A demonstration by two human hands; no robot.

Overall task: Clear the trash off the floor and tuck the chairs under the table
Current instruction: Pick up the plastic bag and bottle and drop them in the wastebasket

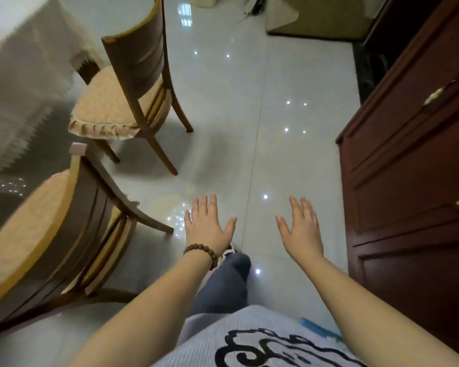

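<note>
- Hands: left hand and right hand are held spread and empty, right of the near chair.
- Near chair's backrest should be gripped evenly, then pushed straight toward the table.

We look down at the floor, which runs between the furniture on either side. The table, under its tablecloth, lies at far left. Two chairs stand beside it: the far chair with its seat partly under the table edge, the near chair before it, closer to us. A seat cushion lies on the far chair. A cabinet stands along the right. Our left hand and right hand hang above the floor between near chair and cabinet, well apart from both, touching nothing
</note>
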